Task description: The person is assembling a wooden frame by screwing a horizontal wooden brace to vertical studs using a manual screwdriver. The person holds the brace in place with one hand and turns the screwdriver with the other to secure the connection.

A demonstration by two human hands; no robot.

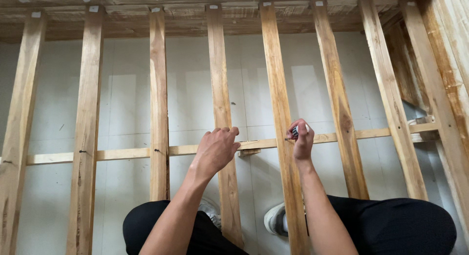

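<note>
I look down at a wooden frame of several upright slats crossed by a thin cross strip (371, 133). My left hand (217, 148) rests palm down on one slat (220, 84), its fingertips touching the cross strip. My right hand (301, 140) is closed around a small dark and silver object (296, 132), pressed against the strip beside another slat (277, 84). What the object is cannot be made out. A short wood scrap (249, 152) sits just under the strip between my hands.
Pale tiled floor (122, 98) shows between the slats. My knees in black trousers (391, 225) and white shoes (276, 220) are at the bottom. A wooden beam (195, 15) closes the frame at the top, and a rough plank (452, 64) runs down the right.
</note>
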